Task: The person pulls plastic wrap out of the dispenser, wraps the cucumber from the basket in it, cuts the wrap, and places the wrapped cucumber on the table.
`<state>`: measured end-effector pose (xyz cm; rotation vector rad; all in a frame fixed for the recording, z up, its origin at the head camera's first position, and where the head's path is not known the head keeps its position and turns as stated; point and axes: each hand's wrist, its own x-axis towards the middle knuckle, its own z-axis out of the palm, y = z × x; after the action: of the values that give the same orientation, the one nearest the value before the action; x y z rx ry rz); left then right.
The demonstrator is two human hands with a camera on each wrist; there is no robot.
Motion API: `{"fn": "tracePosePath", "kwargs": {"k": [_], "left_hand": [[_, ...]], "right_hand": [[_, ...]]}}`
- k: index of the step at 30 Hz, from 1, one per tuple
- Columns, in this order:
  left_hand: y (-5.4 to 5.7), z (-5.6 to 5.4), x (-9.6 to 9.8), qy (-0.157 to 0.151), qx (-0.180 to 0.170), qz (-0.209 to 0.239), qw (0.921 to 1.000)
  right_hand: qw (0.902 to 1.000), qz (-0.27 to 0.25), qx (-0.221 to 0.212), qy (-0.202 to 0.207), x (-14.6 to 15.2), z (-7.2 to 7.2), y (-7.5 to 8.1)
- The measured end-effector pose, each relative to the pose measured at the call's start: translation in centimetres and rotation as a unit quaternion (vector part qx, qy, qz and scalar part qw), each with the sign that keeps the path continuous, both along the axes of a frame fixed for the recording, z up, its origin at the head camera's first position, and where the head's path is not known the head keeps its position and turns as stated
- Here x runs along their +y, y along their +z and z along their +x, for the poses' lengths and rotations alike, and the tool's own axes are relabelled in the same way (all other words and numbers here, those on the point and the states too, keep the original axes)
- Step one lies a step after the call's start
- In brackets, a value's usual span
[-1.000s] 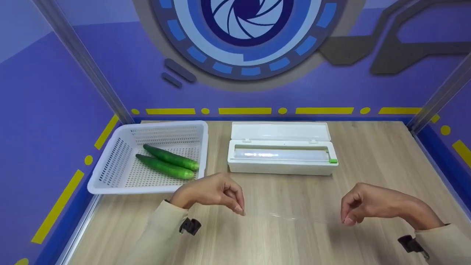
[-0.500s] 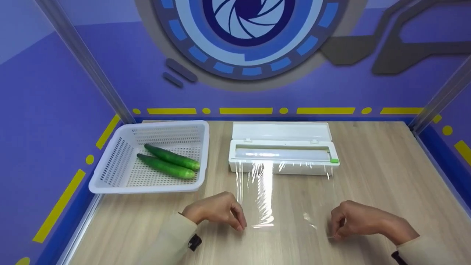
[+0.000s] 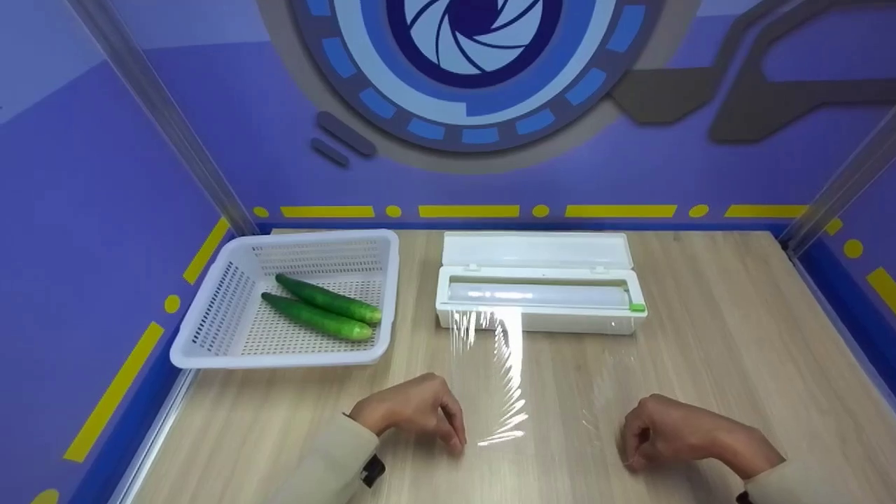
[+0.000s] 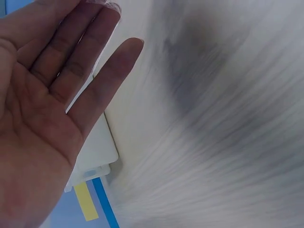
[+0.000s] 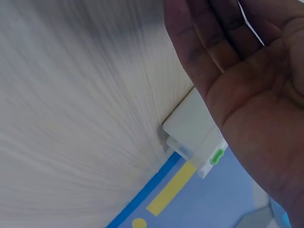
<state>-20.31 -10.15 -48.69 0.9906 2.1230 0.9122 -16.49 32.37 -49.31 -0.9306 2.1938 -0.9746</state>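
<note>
A clear sheet of plastic wrap stretches from the roll in a white dispenser box toward the front of the table. My left hand pinches its near left corner between thumb and fingers. At the near right corner, my right hand pinches the film the same way. In the left wrist view a bit of film shows at the fingertips of the left hand. The palm of the right hand fills much of the right wrist view, its fingertips cut off by the frame.
The box's lid stands raised at the back, and a green slider sits at its right end. To the left, a white basket holds two cucumbers. Blue-purple walls enclose the table at the back and sides.
Both hands have come down and nearer the body, drawing the film out over the box's front edge. The right hand has also shifted left. The basket and box have stayed in place.
</note>
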Motion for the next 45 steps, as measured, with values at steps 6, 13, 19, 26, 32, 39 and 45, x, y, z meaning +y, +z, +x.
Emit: {"fn": "tracePosePath", "kwargs": {"k": [6, 13, 19, 26, 32, 39, 45], "left_hand": [[-0.6, 0.3, 0.1, 0.0, 0.001, -0.011, 0.9999], [-1.2, 0.4, 0.3, -0.004, 0.014, -0.02, 0.9997], [-2.4, 0.5, 0.3, -0.013, 0.057, 0.001, 0.9983], [-2.9, 0.4, 0.5, 0.012, 0.065, 0.008, 0.9978], [-3.2, 0.4, 0.7, 0.044, 0.057, 0.017, 0.9972], [-3.7, 0.9, 1.2, 0.084, 0.102, 0.005, 0.9912], [-4.0, 1.3, 1.3, 0.087, 0.11, -0.002, 0.9901]], "right_hand": [[0.9999, -0.007, -0.01, -0.003, 0.3, 0.3, -0.5], [0.9997, -0.008, -0.017, -0.016, 0.6, 0.5, -1.1], [0.9987, -0.036, 0.02, -0.029, 0.6, 0.8, -1.7], [0.9969, -0.043, 0.041, -0.051, 0.8, 1.3, -2.7], [0.9946, -0.052, 0.06, -0.067, 1.1, 1.8, -3.5], [0.9909, -0.038, 0.065, -0.111, 1.3, 2.0, -4.0], [0.9866, -0.038, 0.123, -0.1, 1.7, 2.3, -4.3]]}}
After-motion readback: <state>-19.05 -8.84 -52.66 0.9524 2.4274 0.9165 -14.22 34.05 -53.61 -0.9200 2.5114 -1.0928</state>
